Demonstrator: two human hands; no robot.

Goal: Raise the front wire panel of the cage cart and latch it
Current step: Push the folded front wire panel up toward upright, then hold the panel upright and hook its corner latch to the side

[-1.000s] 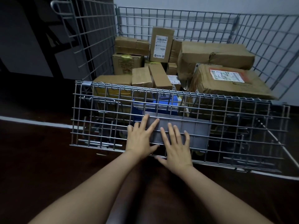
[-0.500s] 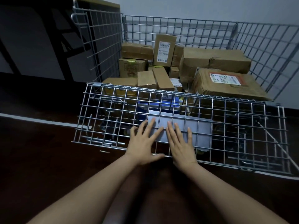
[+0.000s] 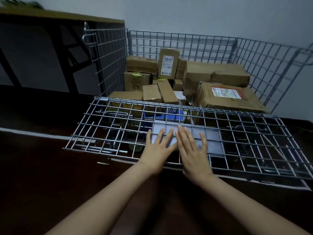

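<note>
The cage cart's [image 3: 264, 65] right side runs off the frame edge, and whatever lies under the front wire panel [image 3: 118, 126] is a tangle of dark rods and shapes too dim to sort out; a blue item [image 3: 171, 117] behind the mesh is only partly visible. The printing on the cardboard boxes [image 3: 218, 77] and on the white shipping label [image 3: 168, 65] is too small to read. The floor [image 3: 50, 175] is dark reddish-brown with a pale stripe [image 3: 30, 134] crossing it at left, a plain grey-white wall [image 3: 186, 14] stands behind the cart, and a dark framed structure [image 3: 42, 56] sits to the left. The panel hangs from the cart's front edge, tilted outward toward the viewer, not upright. Both bare forearms reach forward side by side. The left hand [image 3: 156, 148] and right hand [image 3: 193, 150] lie flat, fingers spread wide, palms down on the mesh over a grey plate [image 3: 211, 139] at the panel's middle, gripping nothing.
</note>
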